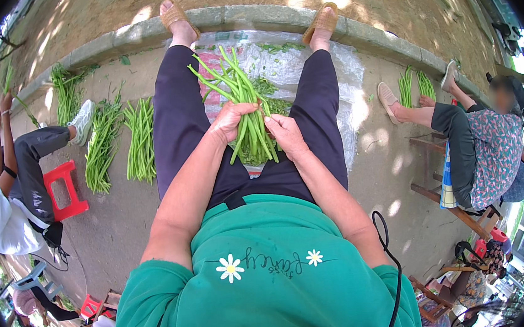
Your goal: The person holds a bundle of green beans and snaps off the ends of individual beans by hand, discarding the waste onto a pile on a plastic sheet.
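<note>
My left hand (230, 122) grips a bunch of long green vegetable stalks (244, 89) around its middle, above my lap. Against the right edge of that bunch, the thumb and fingers of my right hand (289, 136) are closed on stalks; the exact pinch is partly hidden. The stalks fan out towards my feet, and their other ends point back at my waist. Beneath them, between my knees, cut green leaves and scraps (280, 106) lie on a whitish plastic woven sheet (347, 91).
Bundled stalks (140, 139) and a leafier pile (105, 143) lie on the pavement to my left. Beyond is a red plastic stool (65, 191) beside a seated person. Another person sits at right, near two small bundles (406, 87). A stone kerb (257, 16) runs under my feet.
</note>
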`<state>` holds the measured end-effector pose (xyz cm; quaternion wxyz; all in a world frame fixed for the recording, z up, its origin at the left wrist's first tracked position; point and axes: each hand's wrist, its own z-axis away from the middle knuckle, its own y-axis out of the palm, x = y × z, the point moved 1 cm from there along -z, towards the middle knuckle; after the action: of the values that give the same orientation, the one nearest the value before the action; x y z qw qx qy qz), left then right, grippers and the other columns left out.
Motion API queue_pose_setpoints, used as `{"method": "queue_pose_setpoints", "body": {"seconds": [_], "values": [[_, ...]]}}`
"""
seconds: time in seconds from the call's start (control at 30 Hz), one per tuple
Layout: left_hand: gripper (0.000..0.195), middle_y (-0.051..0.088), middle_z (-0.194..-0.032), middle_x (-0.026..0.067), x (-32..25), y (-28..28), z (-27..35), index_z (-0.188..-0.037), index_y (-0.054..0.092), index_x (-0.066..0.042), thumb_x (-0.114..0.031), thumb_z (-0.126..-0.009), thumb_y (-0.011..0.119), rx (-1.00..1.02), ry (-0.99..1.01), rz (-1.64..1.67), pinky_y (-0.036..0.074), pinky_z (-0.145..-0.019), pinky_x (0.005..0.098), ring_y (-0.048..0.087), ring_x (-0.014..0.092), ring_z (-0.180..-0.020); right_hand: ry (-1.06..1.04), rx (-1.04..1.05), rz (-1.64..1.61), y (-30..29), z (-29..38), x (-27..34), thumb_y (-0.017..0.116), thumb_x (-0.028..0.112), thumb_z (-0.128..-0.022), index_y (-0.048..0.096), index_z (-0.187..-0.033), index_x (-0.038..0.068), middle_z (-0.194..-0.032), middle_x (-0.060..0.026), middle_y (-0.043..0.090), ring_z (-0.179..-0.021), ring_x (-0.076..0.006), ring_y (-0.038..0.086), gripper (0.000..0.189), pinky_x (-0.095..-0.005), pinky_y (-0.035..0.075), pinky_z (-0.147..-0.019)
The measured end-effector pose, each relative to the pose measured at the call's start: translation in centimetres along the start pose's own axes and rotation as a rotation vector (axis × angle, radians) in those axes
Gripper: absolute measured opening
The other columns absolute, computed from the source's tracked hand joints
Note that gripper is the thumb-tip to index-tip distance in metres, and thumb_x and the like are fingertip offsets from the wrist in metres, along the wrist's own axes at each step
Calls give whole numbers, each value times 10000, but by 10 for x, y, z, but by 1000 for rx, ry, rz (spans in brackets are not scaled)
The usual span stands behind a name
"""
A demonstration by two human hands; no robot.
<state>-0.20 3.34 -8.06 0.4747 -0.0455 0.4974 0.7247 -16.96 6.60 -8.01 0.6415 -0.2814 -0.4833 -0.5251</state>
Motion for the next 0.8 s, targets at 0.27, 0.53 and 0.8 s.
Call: {"method": "queue_pose_setpoints", "body": {"seconds": [0.27, 0.53, 0.8], "values": [[235, 604, -831, 83, -11, -8, 5, -1019, 555, -18, -114, -809, 599, -42, -98, 108, 529, -708, 365, 612, 212, -738, 40, -157, -240, -8, 0, 12, 441, 214, -952, 594, -967, -15, -801, -63, 600, -709, -141, 605, 276, -262, 503, -646], [203, 547, -873, 107, -64, -10, 22, -1020, 497, 10, -102, -855, 534, 191, 51, 564, 541, -670, 365, 577, 222, -734, 38, -243, -455, -21, -3, 14, 422, 226, -957, 581, -976, -4, -809, -69, 585, -699, -154, 605, 280, -278, 517, -639], [109, 624, -711, 96, -37, 30, 8, -876, 595, 35, -17, -789, 636, -101, 106, -49, 532, -532, 323, 613, 178, -590, 96, -182, -383, -16, -6, 13, 435, 227, -949, 586, -1013, -4, -819, -62, 586, -718, -138, 596, 283, -263, 505, -643]]}}
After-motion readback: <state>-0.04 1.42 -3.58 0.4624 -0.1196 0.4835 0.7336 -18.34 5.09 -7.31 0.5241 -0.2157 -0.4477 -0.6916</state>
